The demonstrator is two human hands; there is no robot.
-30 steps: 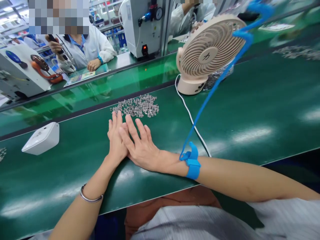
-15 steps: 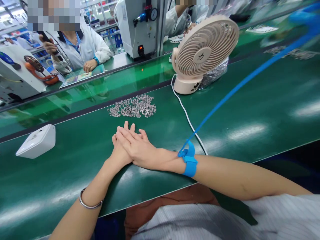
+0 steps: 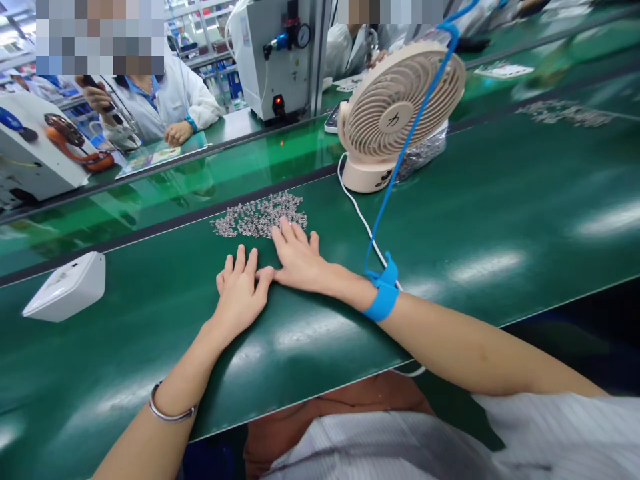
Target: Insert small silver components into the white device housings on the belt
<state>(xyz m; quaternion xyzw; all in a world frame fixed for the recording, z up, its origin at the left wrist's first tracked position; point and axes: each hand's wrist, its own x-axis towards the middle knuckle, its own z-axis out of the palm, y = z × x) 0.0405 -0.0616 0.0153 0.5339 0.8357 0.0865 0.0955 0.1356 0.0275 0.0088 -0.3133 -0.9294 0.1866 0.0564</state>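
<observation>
A loose heap of small metal parts [image 3: 245, 219] lies near the far edge of the green table [image 3: 320, 333]; the pieces are too small to name. My right hand [image 3: 300, 257] has its fingers spread, with the fingertips at the heap's near right edge. A blue wrist strap [image 3: 384, 290] with a blue cord is around that wrist. My left hand [image 3: 241, 290] rests palm down on the table just short of the heap, fingers apart. The two thumbs are close to each other or touching. Neither hand shows anything held. A metal bangle [image 3: 173, 408] circles my left wrist.
A beige fan [image 3: 400, 117] stands behind on the right, its white cable [image 3: 360, 210] running toward me. At left sits a white box-shaped device [image 3: 67, 287]. More small parts [image 3: 565, 113] lie far right. Beyond a divider, a person in a white coat [image 3: 187, 90] works beside machines.
My right hand has lifted off my left hand and moved forward to the edge of the heap. The left hand now lies uncovered with its fingers spread. The blue cord has swung left across the fan.
</observation>
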